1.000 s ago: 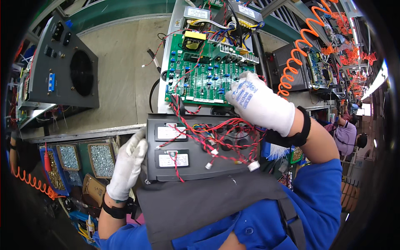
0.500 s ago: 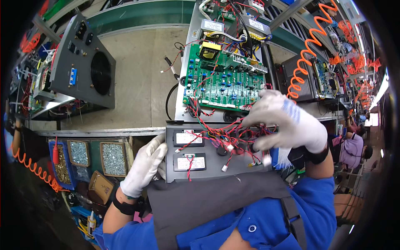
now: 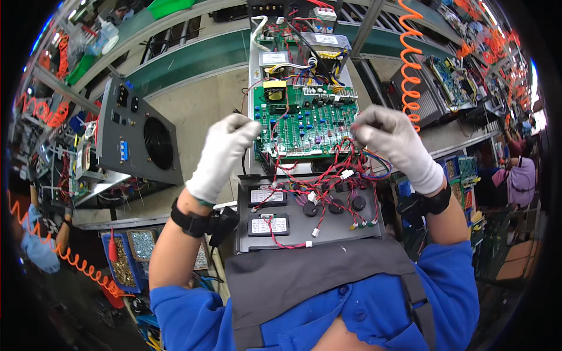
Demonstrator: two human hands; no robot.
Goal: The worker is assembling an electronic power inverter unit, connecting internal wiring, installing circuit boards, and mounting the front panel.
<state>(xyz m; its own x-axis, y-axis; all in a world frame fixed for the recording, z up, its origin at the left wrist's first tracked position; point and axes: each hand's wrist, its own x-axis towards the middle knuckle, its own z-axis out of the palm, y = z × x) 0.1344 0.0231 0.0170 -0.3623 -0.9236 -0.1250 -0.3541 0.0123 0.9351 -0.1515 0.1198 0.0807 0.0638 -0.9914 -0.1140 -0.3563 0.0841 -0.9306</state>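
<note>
My left hand (image 3: 223, 153), in a white glove, is raised over the left edge of a green circuit board (image 3: 304, 126). Its fingers are curled together, and anything between them is hidden. Over the board's right edge, my right hand (image 3: 399, 146), also gloved, pinches what looks like a red wire at its fingertips. A dark grey metal panel (image 3: 298, 225) lies in front of me, at the near end of the board's chassis. Two white-labelled modules and several round black parts sit on it. Tangled red and black wires (image 3: 333, 184) with white plugs spread between panel and board.
A grey housing with a fan (image 3: 158, 143) stands at the left on the workbench (image 3: 202, 108). Bins of screws (image 3: 122, 263) sit below it. An orange coiled hose (image 3: 410, 64) hangs at the right, near another grey unit (image 3: 417, 96). Other people are at both sides.
My left hand has left the panel's left edge and risen to the board. My right hand has moved up out of the wire bundle. The view has shifted slightly.
</note>
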